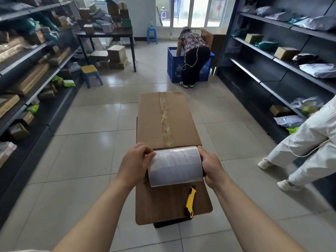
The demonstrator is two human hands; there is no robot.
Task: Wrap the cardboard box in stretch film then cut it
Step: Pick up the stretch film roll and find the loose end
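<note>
A taped brown cardboard box (163, 117) lies lengthwise on a small wooden table (163, 204) in the aisle. I hold a roll of clear stretch film (175, 165) crosswise just above the table, at the box's near end. My left hand (135, 164) grips the roll's left end, fingers curled over its top edge. My right hand (211, 165) grips the right end. A yellow utility knife (190, 201) rests on the table right below the roll, near my right wrist.
Shelves of parcels line both sides of the tiled aisle. A person bends over a blue crate (173, 64) ahead. Another person in white (309, 142) stands close on the right. A blue stool (91, 74) and a dark table (107, 36) stand at the left back.
</note>
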